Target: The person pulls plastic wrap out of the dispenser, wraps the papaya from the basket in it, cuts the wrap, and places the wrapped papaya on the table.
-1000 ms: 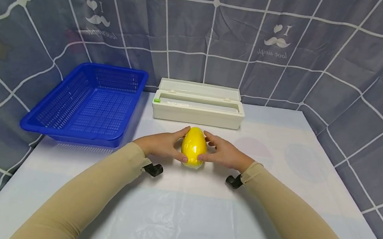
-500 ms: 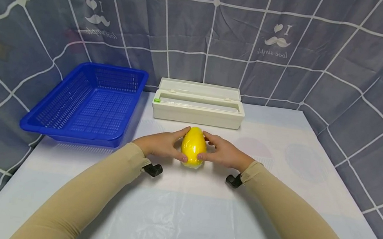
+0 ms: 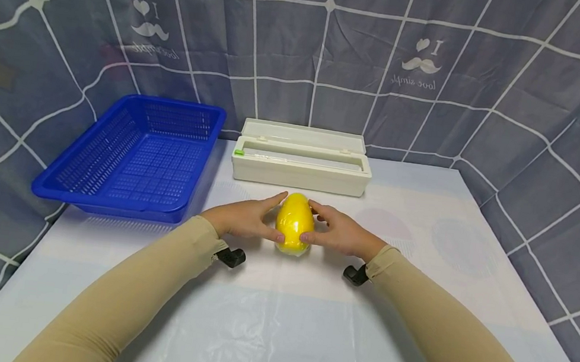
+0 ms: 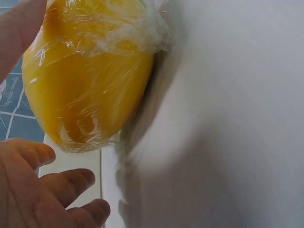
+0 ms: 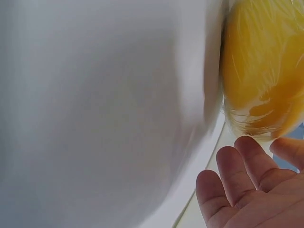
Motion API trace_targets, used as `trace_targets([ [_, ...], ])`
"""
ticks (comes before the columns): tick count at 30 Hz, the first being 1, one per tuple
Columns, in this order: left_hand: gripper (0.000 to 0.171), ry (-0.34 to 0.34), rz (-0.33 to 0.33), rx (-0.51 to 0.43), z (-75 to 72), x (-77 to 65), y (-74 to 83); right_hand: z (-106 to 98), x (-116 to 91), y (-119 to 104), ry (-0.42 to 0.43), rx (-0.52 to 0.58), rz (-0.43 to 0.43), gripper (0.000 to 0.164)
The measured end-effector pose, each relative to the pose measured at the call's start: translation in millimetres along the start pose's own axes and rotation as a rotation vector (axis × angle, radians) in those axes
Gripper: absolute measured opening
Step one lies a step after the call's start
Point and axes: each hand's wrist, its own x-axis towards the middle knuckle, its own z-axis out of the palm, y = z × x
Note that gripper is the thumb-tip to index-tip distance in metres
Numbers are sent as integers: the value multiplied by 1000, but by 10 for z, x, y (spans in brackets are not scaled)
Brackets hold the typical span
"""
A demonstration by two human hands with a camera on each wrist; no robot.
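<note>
A smooth yellow, egg-shaped thing (image 3: 294, 223), wrapped in clear cling film, lies on the white tabletop between my hands; its kind is not plain. Film is bunched along its near end. On its left side my left hand (image 3: 248, 219) has the thumb at the near end. The left wrist view shows that hand's fingertips spread just apart from the wrapped thing (image 4: 90, 90). My right hand (image 3: 340, 232) touches the right side with its thumb, the index finger by the far end. Relaxed fingers (image 5: 230, 166) reach that end in the right wrist view.
Behind the hands stands a long cream cling film dispenser (image 3: 298, 176), its lid raised and a green slider at its left. A blue plastic basket (image 3: 182, 207) sits at the left. Grey checked curtains (image 3: 348, 50) surround the table's back and sides.
</note>
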Motion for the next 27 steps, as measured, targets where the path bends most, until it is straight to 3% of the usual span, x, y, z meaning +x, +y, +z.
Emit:
trace_targets([
  [27, 111, 54, 18, 12, 6, 8, 54, -36, -59, 8, 13, 4, 27, 96],
])
